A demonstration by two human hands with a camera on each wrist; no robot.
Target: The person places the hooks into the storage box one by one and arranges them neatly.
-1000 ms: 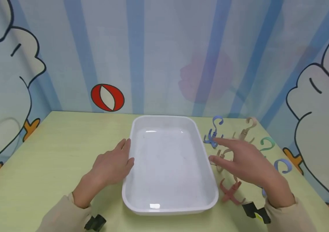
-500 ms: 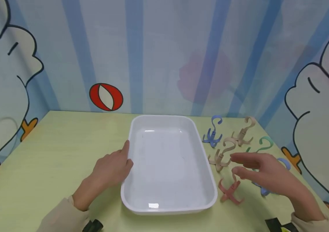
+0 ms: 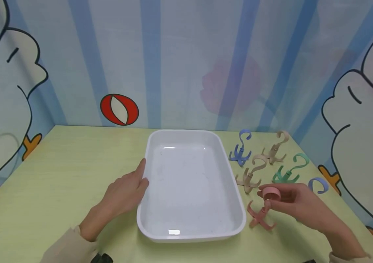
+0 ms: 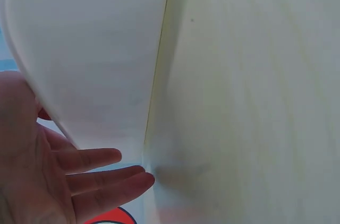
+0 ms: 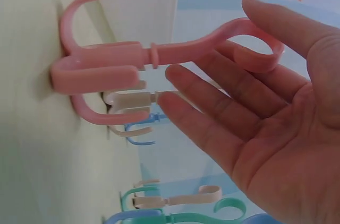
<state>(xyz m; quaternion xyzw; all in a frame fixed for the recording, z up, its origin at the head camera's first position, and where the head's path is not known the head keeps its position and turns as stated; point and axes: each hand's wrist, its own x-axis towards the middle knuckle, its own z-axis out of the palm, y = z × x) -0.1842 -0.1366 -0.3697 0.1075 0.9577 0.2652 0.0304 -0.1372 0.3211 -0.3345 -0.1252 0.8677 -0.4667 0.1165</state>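
Right hand [image 3: 299, 201], fingers parted, now reaches, on yellow table [image 3: 84, 160] before striped wall [image 3: 186, 73], a pink hook [image 3: 260, 216], curled end up, long axis upright; left hand [image 3: 124, 190], fingers straight.

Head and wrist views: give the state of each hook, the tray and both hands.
White tray: open side up on the table
Pink hook: standing on the table
Rear blue hook: upright
Near beige hook: upright
Far beige hook: upright
Green hook: upright
Rightmost blue hook: partly hidden
Left hand: fingers extended, at the tray's side
Right hand: fingers loosely extended around the pink hook's top
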